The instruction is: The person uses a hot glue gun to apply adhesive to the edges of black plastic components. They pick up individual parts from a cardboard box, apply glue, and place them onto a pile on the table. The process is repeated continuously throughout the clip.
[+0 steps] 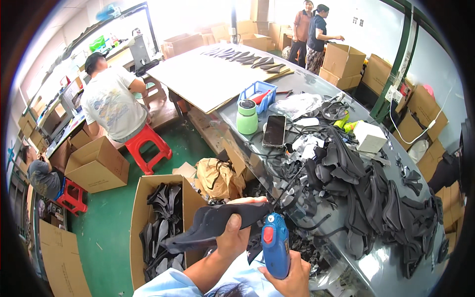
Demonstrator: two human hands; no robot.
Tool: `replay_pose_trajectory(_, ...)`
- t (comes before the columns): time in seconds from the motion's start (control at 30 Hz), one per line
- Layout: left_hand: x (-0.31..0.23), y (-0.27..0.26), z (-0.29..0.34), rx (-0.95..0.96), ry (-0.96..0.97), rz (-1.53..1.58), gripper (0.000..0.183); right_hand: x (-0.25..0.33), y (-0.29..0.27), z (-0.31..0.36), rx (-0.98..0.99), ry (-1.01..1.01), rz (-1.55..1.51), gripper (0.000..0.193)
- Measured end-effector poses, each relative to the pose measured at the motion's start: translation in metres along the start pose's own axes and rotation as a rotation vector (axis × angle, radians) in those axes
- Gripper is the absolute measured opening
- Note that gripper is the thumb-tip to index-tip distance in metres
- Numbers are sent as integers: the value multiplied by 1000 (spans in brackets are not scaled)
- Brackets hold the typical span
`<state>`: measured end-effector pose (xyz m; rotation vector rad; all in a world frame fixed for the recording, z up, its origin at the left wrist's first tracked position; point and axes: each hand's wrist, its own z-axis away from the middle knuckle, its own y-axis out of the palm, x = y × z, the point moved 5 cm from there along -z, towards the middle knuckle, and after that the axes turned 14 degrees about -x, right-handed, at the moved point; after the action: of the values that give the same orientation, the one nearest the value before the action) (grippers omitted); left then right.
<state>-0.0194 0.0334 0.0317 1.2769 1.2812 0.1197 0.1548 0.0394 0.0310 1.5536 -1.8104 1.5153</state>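
My left hand point(231, 240) grips a dark grey, curved foam pad point(204, 226), thumb on top and fingers beneath, holding it up over an open carton. My right hand point(293, 278) is wrapped round a blue handheld power tool point(276, 250) with a red button. The tool's head points away from me and meets or nearly meets the pad's right end; its working tip is hidden. Similar dark pads lie heaped in a pile point(373, 210) on the table to my right. More pads point(161, 232) fill the open cardboard carton point(141, 218) by my left arm.
On the grey table point(381, 267) are a green jar point(247, 118), a phone point(274, 131), a blue basket point(265, 95), a white box point(370, 137) and loose cables. Pads line a white board point(193, 74) beyond. A seated person point(114, 99) works at left; two people stand far right.
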Motion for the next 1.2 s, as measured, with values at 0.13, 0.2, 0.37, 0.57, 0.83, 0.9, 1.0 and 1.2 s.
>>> replay_pose_trajectory(0.13,-6,-1,-8,32,-262,-102,39,-2,-4,-2,-32,-45,38,58)
replay_pose_trajectory(0.2,-14,0,-10,-27,-303,-107,37,-6,-5,-1,-38,-70,74,57)
replay_pose_trajectory(0.37,-27,4,-18,-5,-292,-196,34,-11,-7,2,-51,-136,140,53)
replay_pose_trajectory(0.57,-29,0,-18,-23,-270,-253,30,-5,-7,1,-61,-225,166,43)
replay_pose_trajectory(0.83,-31,-2,-18,165,-143,-548,30,-3,-6,0,-46,-233,190,43)
replay_pose_trajectory(0.9,-35,1,-18,183,-102,-463,31,-5,-7,2,-57,-231,159,44)
replay_pose_trajectory(1.0,-39,2,-18,72,-150,-250,31,-7,-6,3,-55,-229,145,45)
replay_pose_trajectory(1.2,-25,-6,-11,30,-152,-322,26,0,-6,0,-31,-187,80,47)
